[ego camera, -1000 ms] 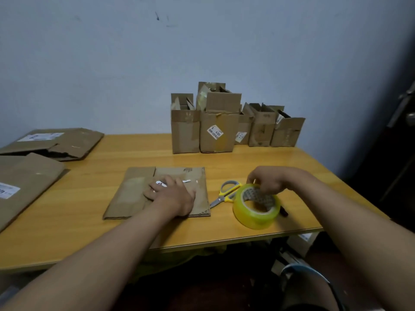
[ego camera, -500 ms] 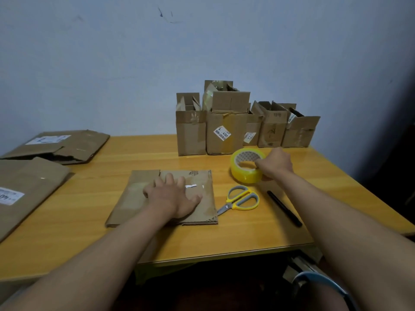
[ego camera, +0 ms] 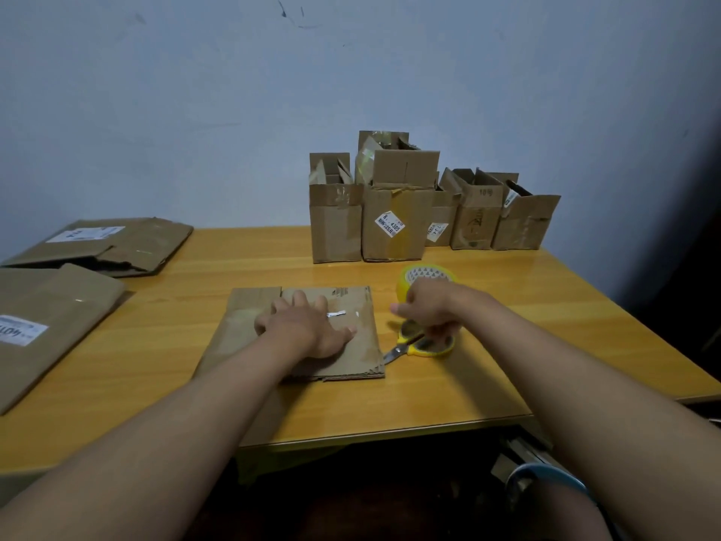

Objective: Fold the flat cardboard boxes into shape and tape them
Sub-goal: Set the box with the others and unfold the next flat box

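Observation:
A flat brown cardboard box lies on the wooden table in front of me. My left hand rests on it palm down, fingers spread and straight. Just right of the box lie yellow-handled scissors, blades pointing toward the cardboard. My right hand is on top of their handles, fingers curled down around them. A yellow roll of tape stands behind that hand, partly hidden by it.
Several folded upright boxes stand in a row at the back against the wall. Two larger flattened boxes lie at the table's left end. The table's front edge is close to my forearms.
My right hand carried the tape roll from the front to the back of the table, let it go, and came down onto the scissors. My left hand stayed on the flat box.

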